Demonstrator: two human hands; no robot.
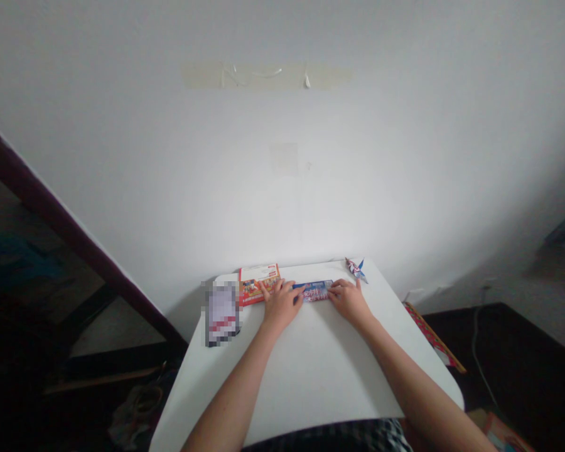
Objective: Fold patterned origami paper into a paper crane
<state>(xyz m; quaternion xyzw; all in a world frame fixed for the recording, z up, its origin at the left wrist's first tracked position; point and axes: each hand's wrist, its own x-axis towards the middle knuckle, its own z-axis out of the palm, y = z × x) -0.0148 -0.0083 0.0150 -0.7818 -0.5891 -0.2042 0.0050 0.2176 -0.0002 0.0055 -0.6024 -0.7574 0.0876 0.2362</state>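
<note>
A flat blue printed strip (pixel 314 291), paper or a packet, I cannot tell which, lies across the white table (pixel 311 364). My left hand (pixel 281 306) rests at its left end with fingers spread, the thumb by the strip and other fingertips reaching over an orange-and-white printed packet (pixel 258 274). At the strip's right end, my right hand (pixel 351 301) has its fingers bent together on the edge. Beyond that hand, near the table's back right corner, sits a small pointed folded piece (pixel 356 270) in blue, white and red.
A blurred-out phone-like rectangle (pixel 223 314) lies at the table's left edge. The wall (pixel 306 207) rises right behind the table. On the right, a long red patterned item (pixel 430 336) stands beside the table, and a cable (pixel 475 339) hangs there.
</note>
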